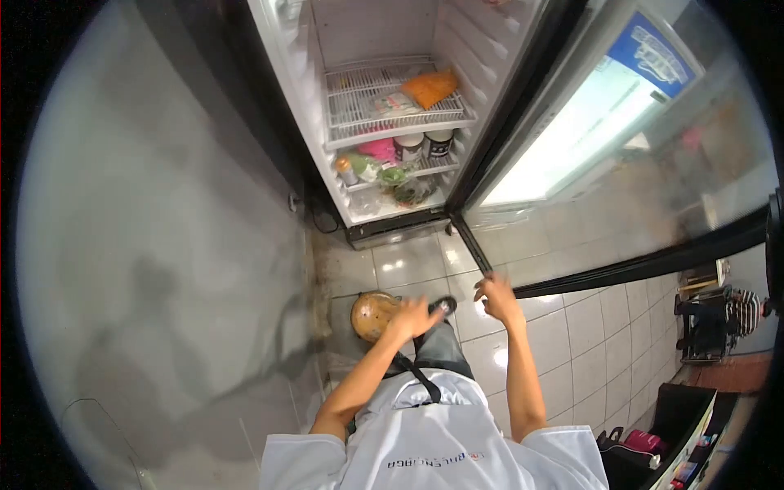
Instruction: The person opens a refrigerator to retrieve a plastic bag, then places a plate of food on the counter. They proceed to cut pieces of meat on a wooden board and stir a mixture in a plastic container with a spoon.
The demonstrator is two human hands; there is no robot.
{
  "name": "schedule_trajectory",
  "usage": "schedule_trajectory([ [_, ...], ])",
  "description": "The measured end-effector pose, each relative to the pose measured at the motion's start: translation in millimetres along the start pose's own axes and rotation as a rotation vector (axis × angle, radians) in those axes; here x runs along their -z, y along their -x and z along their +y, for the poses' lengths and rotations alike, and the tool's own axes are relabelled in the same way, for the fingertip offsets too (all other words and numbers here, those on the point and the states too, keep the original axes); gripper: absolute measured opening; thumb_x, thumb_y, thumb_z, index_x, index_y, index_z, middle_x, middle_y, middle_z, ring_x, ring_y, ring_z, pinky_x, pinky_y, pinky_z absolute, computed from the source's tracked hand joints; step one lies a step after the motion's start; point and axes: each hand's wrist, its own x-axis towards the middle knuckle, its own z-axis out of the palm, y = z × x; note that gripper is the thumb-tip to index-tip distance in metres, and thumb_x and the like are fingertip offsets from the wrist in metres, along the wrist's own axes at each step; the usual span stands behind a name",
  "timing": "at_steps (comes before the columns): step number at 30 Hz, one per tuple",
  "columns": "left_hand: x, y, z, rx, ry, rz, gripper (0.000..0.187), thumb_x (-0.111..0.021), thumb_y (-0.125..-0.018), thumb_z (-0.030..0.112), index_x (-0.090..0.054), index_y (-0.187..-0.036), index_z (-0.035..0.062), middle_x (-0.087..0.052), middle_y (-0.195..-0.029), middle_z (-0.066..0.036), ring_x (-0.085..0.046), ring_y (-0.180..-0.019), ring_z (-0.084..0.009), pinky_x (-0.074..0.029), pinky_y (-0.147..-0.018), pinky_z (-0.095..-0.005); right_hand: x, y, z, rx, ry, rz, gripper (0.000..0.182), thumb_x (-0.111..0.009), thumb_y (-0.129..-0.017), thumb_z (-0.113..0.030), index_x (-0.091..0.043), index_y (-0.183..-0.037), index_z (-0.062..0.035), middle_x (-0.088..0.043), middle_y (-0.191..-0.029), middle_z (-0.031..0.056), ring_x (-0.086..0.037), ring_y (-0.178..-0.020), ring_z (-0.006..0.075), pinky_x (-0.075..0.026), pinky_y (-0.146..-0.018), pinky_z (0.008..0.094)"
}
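Observation:
My left hand (415,318) is in front of my body, slightly blurred, with its fingers apart and nothing in it. Beside it on the floor is a tan, round-topped object (373,316) with dark specks. My right hand (496,297) has loosely bent, parted fingers right at the dark frame of the glass fridge door (604,278), overlapping its corner in this view. The door stands wide open to the right. Ahead is the upright fridge (376,33), lit inside. An orange bag (429,88) and a clear packet (395,104) lie on its upper wire shelf (351,122).
Lower in the fridge sit two dark-labelled tubs (438,144), a pink bag (377,150), a gold-capped bottle (346,171) and bagged greens (415,191). A grey wall (163,245) closes the left side. Far right, a person in a striped top (744,314) is near a black shelf unit (682,400).

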Motion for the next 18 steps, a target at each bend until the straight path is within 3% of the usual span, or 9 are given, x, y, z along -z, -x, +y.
schedule_trajectory([
  [2, -16.7, -4.1, -2.0, 0.390, -1.278, -0.072, 0.061, -0.063, -0.086, 0.035, -0.042, -0.136, 0.0070, -0.052, -0.129, -0.017, -0.054, -0.114, -0.0279, -0.042, -0.098, -0.0389, 3.4, 17.0, -6.6, -0.356, -0.898, 0.314, 0.028, -0.064, -0.080, -0.004, -0.065, -0.108, -0.0063, -0.065, -0.106, 0.0118, -0.061, -0.098, 0.0220, -0.048, -0.083, 0.0366],
  [3, -25.3, -9.9, -3.3, 0.275, -0.379, 0.173, 0.050, -0.064, -0.087, 0.030, -0.050, -0.130, 0.0087, -0.055, -0.126, -0.014, -0.054, -0.115, -0.0228, -0.041, -0.098, -0.0337, 9.6, 29.4, 0.6, -0.422, -0.819, 0.432, 0.029, -0.063, -0.081, -0.003, -0.064, -0.110, -0.0060, -0.064, -0.109, 0.0115, -0.059, -0.101, 0.0209, -0.048, -0.082, 0.0350],
  [4, -32.3, -12.9, -2.3, 0.283, -0.376, 0.157, 0.050, -0.064, -0.087, 0.030, -0.050, -0.130, 0.0087, -0.055, -0.126, -0.014, -0.054, -0.115, -0.0228, -0.041, -0.098, -0.0337, 17.3, 42.9, 8.0, -0.489, -0.745, 0.549, 0.030, -0.062, -0.082, -0.003, -0.062, -0.113, -0.0056, -0.062, -0.112, 0.0113, -0.057, -0.104, 0.0198, -0.048, -0.082, 0.0333],
  [6, -34.3, -18.9, 2.8, 0.027, 0.010, 0.370, 0.041, -0.061, -0.090, 0.026, -0.053, -0.127, 0.0084, -0.059, -0.119, -0.012, -0.055, -0.112, -0.0209, -0.043, -0.096, -0.0336, 35.6, 60.3, 19.1, -0.687, -0.689, 0.861, 0.037, -0.060, -0.085, -0.003, -0.054, -0.122, -0.0040, -0.054, -0.114, 0.0125, -0.056, -0.100, 0.0210, -0.049, -0.081, 0.0326],
  [9, -32.4, -33.2, 6.7, -0.029, -0.295, 0.530, 0.039, -0.057, -0.093, 0.026, -0.052, -0.127, 0.0078, -0.062, -0.113, -0.013, -0.058, -0.106, -0.0211, -0.045, -0.093, -0.0356, 71.2, 88.7, 38.6, -0.912, -0.660, 1.249, 0.048, -0.065, -0.084, -0.010, -0.046, -0.126, -0.0002, -0.048, -0.111, 0.0141, -0.053, -0.095, 0.0241, -0.046, -0.084, 0.0371],
  [10, -32.7, -36.7, 5.9, -0.049, -0.426, 0.606, 0.041, -0.057, -0.093, 0.026, -0.050, -0.128, 0.0080, -0.062, -0.113, -0.014, -0.060, -0.104, -0.0223, -0.047, -0.091, -0.0367, 73.7, 101.4, 47.1, -0.918, -0.653, 1.252, 0.048, -0.065, -0.084, -0.010, -0.046, -0.126, -0.0002, -0.048, -0.111, 0.0141, -0.053, -0.095, 0.0241, -0.046, -0.084, 0.0371],
  [12, -42.7, -36.0, 13.9, -0.036, -0.331, 0.576, 0.040, -0.057, -0.093, 0.027, -0.050, -0.128, 0.0089, -0.062, -0.111, -0.012, -0.060, -0.102, -0.0220, -0.047, -0.090, -0.0353, 78.2, 118.4, 66.0, -1.212, -0.259, 1.440, 0.062, -0.072, -0.080, -0.018, -0.040, -0.129, 0.0008, -0.047, -0.111, 0.0149, -0.049, -0.098, 0.0242, -0.044, -0.087, 0.0389],
  [16, -60.5, -25.1, 15.4, 0.043, -0.218, 0.389, 0.037, -0.054, -0.094, 0.026, -0.051, -0.126, 0.0069, -0.060, -0.113, -0.012, -0.057, -0.106, -0.0203, -0.043, -0.094, -0.0341, 90.6, 138.0, 101.1, -1.274, -0.266, 1.430, 0.078, -0.077, -0.077, -0.027, -0.032, -0.135, -0.0015, -0.043, -0.122, 0.0154, -0.045, -0.110, 0.0263, -0.042, -0.092, 0.0410],
  [18, -63.1, -22.8, 8.7, 0.084, -0.217, 0.330, 0.037, -0.053, -0.094, 0.024, -0.051, -0.127, 0.0070, -0.059, -0.114, -0.011, -0.056, -0.107, -0.0195, -0.043, -0.094, -0.0334, 84.2, 140.1, 125.3, -1.092, -0.502, 1.234, 0.083, -0.078, -0.076, -0.031, -0.031, -0.137, -0.0034, -0.042, -0.127, 0.0142, -0.044, -0.113, 0.0247, -0.038, -0.097, 0.0379],
])
